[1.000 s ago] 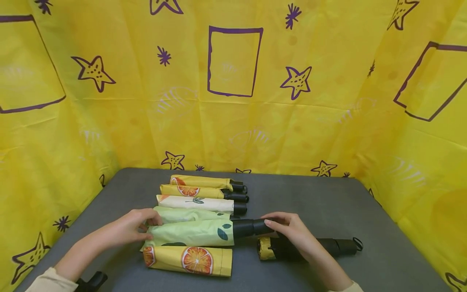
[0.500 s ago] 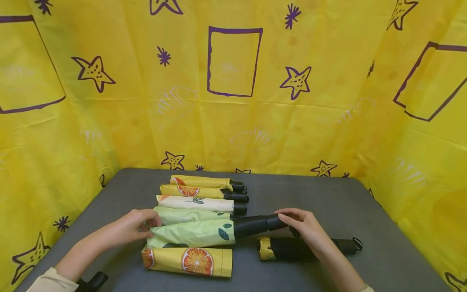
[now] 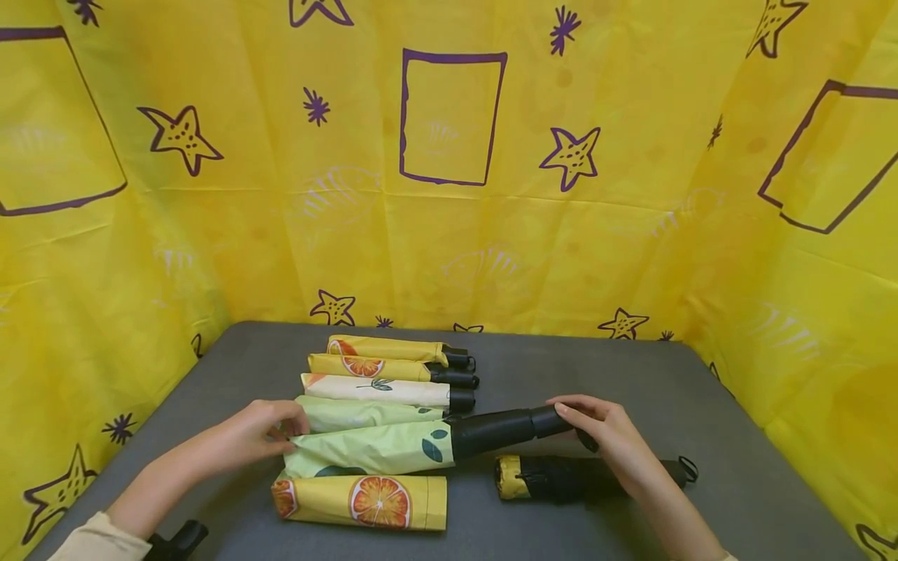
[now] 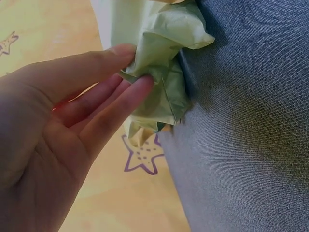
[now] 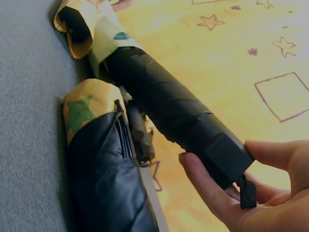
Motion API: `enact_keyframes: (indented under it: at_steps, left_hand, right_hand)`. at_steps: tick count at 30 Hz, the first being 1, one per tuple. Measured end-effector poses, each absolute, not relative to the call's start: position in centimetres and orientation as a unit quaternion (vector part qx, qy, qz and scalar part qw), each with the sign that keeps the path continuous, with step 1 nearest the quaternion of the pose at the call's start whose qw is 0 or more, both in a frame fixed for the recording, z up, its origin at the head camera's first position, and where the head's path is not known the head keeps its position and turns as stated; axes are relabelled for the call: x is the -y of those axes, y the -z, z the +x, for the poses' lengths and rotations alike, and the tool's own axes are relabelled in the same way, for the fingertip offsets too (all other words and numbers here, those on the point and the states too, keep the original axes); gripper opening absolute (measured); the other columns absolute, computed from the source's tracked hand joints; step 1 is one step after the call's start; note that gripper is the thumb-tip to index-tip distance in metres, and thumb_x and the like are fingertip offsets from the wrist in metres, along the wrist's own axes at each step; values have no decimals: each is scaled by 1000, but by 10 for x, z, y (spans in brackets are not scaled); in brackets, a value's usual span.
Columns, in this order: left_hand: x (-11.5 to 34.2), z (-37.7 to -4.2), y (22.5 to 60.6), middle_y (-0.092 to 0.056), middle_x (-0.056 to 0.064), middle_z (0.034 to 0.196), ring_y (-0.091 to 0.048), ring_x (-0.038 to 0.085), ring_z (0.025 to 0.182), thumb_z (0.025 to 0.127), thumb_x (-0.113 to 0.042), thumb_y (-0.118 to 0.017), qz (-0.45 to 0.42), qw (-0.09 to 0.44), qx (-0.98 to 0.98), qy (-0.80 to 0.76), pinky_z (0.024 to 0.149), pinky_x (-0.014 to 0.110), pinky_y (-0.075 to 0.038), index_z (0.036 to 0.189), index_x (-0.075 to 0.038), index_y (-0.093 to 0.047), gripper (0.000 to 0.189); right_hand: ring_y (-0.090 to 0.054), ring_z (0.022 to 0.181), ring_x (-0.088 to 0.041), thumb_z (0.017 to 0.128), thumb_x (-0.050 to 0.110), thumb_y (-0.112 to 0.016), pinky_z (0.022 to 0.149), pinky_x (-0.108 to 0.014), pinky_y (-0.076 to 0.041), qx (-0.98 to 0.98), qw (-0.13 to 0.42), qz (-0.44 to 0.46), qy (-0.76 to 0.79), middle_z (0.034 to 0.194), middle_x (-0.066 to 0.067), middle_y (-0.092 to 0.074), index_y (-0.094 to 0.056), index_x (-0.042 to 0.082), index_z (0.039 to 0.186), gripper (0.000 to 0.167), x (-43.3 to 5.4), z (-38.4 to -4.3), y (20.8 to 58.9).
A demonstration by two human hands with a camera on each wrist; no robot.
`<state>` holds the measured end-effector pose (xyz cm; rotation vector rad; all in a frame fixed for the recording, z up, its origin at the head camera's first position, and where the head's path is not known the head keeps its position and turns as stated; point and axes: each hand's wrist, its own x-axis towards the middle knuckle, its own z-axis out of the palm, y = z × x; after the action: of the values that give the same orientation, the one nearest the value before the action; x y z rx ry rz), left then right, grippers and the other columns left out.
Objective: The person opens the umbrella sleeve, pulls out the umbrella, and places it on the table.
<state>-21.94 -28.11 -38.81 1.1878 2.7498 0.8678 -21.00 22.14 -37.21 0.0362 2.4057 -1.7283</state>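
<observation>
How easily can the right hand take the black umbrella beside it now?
Probably not yet: the right hand holds a green umbrella by its handle, though the black umbrella lies close.

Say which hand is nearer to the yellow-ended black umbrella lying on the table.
Right. The right hand is close by the black umbrella, holding another umbrella's handle; the left hand is well off to its left, pinching the end of the green sleeve.

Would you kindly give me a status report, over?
Left hand pinching green sleeve. Right hand gripping black umbrella. Umbrella partly inside sleeve. Yellow-ended umbrella lying close by.
</observation>
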Motion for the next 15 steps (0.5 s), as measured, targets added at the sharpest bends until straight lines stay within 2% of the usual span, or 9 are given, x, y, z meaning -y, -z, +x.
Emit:
enact_keyframes:
  at_steps: [5, 11, 15]
  left_hand:
    - [282, -219, 387, -65, -1, 87, -61, 4, 80, 79, 0, -76, 375, 13, -885, -277, 63, 23, -55, 92, -13, -64, 22]
    - [283, -217, 385, -65, -3, 88, -61, 3, 80, 79, -1, -76, 365, 17, -889, -275, 63, 22, -55, 93, -14, -64, 22]
    - [285, -216, 384, -66, -4, 89, -61, 2, 81, 79, 0, -75, 364, 15, -889, -277, 64, 22, -55, 93, -15, -64, 23]
  right_hand:
    - [-48, 124, -25, 94, 43, -62, 99, -43, -43, -814, 81, 8, 575, 136, -8, -58, -64, 9, 128, 48, -232, -209, 369]
    - [-55, 108, -15, 94, 40, -62, 91, -37, -49, -808, 71, 10, 584, 125, 1, -63, -65, 11, 127, 44, -246, -209, 364]
    - [-56, 104, -13, 95, 41, -61, 88, -34, -50, -809, 70, 11, 584, 120, 8, -63, -66, 17, 125, 39, -256, -208, 361]
